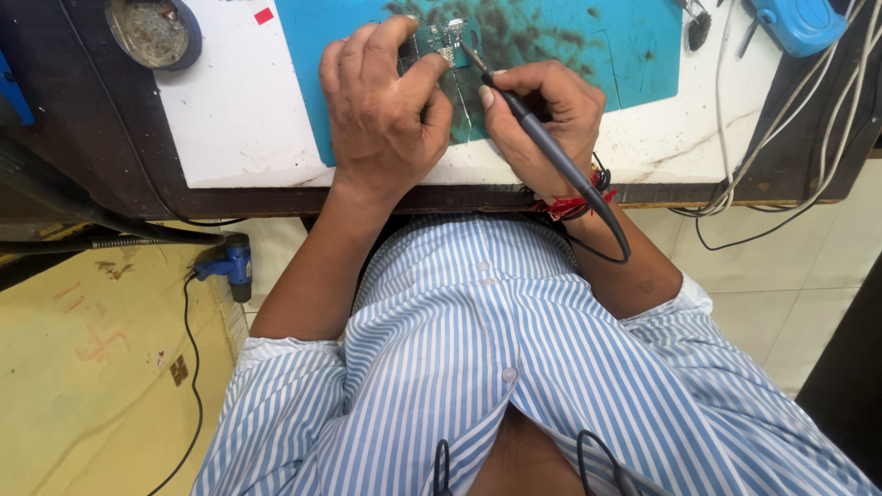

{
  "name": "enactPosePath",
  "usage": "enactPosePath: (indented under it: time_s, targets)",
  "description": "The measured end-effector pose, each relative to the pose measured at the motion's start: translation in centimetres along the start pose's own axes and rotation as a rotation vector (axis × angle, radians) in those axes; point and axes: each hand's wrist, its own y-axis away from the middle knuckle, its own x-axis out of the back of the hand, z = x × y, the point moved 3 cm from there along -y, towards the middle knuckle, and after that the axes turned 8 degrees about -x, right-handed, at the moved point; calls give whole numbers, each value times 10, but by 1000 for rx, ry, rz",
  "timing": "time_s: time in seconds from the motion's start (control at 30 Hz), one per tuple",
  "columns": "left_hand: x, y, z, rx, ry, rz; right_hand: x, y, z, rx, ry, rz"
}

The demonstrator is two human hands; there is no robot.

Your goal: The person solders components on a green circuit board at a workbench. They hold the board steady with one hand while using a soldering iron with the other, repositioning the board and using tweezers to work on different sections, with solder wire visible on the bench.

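Small green circuit board pinched by left hand, right hand gripping black soldering iron

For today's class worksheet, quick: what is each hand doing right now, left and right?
Left hand: closed, pinning a small circuit board on the teal mat.
Right hand: closed on a black soldering iron, tip at the board.

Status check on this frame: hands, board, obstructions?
Left hand pins small green circuit board. Right hand grips black soldering iron, tip at board. Nothing in the way.
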Motion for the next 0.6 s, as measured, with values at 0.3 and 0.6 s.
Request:
enactPosePath:
  time_s: [0.3, 0.6]
  targets:
    - [0, 0, 0, -3, -9, 0, 1, 0, -1, -21, -9, 19]
    - [-1, 1, 0, -2, -8, 1, 1, 0, -2, -2, 14, 18]
